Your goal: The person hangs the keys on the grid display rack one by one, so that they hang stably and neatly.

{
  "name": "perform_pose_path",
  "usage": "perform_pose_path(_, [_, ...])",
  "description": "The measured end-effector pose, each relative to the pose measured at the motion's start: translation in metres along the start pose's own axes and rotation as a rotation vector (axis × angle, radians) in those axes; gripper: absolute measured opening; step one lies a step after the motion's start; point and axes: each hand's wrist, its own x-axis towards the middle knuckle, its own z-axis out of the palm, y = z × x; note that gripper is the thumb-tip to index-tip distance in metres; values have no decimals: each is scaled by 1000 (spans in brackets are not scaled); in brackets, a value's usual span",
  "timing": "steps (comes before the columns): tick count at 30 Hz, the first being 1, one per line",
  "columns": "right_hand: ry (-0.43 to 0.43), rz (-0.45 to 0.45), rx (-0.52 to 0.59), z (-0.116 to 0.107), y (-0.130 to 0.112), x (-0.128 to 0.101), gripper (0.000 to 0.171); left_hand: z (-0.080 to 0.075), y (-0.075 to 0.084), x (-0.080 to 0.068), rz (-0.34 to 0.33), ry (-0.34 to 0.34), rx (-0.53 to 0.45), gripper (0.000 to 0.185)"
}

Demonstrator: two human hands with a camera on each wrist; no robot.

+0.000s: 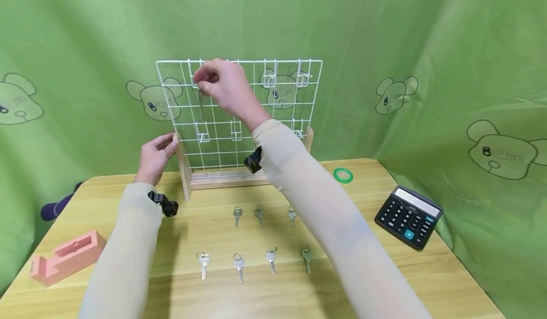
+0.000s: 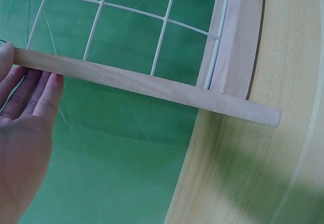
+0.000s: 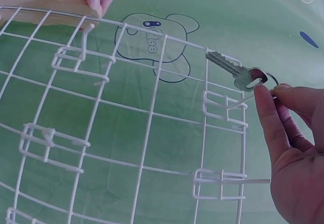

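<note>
7 keys point(image 1: 256, 243) are lying on the desk point(image 1: 384, 281) in the head view while the right hand point(image 1: 222, 84) is pinching a key point(image 1: 200, 101) at the wire grid point(image 1: 282, 119)'s top-left hook. Left wrist view: the left hand point(image 2: 23, 133) is resting open, straight fingers touching the wooden post point(image 2: 147, 84). Right wrist view: fingertips point(image 3: 263, 100) are pinching the key's ring beside a hook point(image 3: 225, 107).

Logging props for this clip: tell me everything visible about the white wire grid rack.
The white wire grid rack is a thin metal mesh of square cells with small white hooks clipped on. It stands upright in a pale wooden base at the table's far side. The left hand touches its left wooden upright; the right hand holds a key at an upper hook.
</note>
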Motion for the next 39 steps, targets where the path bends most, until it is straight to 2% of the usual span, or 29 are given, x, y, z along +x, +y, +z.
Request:
perform_pose_path(9, [32, 15, 2, -2, -8, 12, 12, -1, 1, 1, 3, 2, 4, 48])
perform_pose_path(17, [46, 69, -44, 5, -1, 15, 14, -2, 1, 0, -5, -6, -1, 48])
perform_pose_path(24, [59, 60, -81, 8, 3, 15, 14, 0, 0, 0, 10, -2, -10, 47])
perform_pose_path(33, [100, 42, -133, 10, 5, 12, 17, 0, -1, 0, -2, 2, -8, 47])
perform_pose_path(39, [103, -33, -129, 10, 7, 1, 16, 0, -3, 0, 7, 4, -7, 47])
